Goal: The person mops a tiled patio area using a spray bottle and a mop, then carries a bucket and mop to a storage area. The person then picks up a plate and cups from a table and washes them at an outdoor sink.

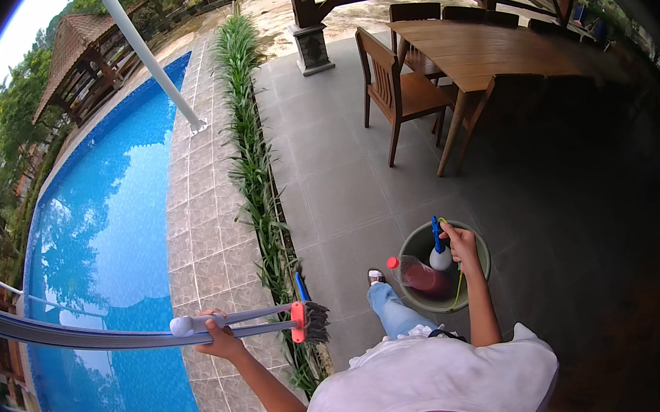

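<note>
My left hand (220,342) is closed around long pale handles held out sideways over the poolside paving. At one end of them is a red-orange mop head (299,323) with grey strands, and a blue piece (301,286) shows beside it. A rounded pale handle end (187,325) lies by my fingers. My right hand (461,244) grips the thin yellow handle of a dark green bucket (483,258). Inside the bucket are a clear bottle of reddish liquid (424,278) with a red cap and a white spray bottle (439,260) with a blue top, close to my fingers.
A blue-tiled pool (110,253) lies left, edged by stone paving (207,219) and a strip of green plants (246,134). A grey post (150,60) rises from the paving. Ahead right, a wooden table (482,45) and chairs (407,93) stand on grey tiles.
</note>
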`<action>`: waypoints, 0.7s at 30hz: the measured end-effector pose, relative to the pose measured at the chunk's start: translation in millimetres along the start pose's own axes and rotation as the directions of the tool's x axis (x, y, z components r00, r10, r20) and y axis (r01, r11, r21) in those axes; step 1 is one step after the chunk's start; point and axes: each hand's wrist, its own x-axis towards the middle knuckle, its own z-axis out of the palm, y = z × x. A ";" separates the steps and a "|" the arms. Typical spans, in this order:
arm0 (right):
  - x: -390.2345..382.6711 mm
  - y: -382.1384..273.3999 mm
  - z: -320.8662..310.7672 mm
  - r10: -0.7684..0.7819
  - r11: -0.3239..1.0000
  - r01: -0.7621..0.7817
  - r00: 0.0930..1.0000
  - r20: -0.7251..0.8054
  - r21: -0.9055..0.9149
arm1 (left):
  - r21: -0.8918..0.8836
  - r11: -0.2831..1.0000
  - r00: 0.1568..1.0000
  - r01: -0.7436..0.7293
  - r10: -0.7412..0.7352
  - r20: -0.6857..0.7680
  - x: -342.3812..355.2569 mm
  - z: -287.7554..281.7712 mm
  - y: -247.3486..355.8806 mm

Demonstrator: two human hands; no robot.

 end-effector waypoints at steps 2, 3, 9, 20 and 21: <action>56.3 -21.6 26.0 0.015 0.999 -0.017 0.999 0.044 0.045 | 0.032 0.998 0.998 0.050 -0.049 -0.026 24.7 39.3 -28.3; 83.0 -28.5 40.3 0.025 0.999 -0.027 0.998 0.055 0.035 | 0.041 0.998 0.997 0.056 -0.053 -0.064 39.2 62.4 -40.1; 225.4 -92.2 120.8 0.055 0.998 -0.057 0.988 0.141 0.013 | 0.038 0.999 0.993 -0.038 0.042 -0.113 120.2 198.8 -123.7; 493.8 -225.0 294.2 0.037 0.999 -0.038 0.987 0.159 0.000 | -0.004 1.000 0.994 -0.006 0.006 -0.109 279.4 420.2 -303.6; 519.7 -237.4 310.9 0.042 0.999 -0.039 0.985 0.169 -0.022 | -0.008 1.000 0.995 -0.004 0.004 -0.097 297.0 441.7 -322.6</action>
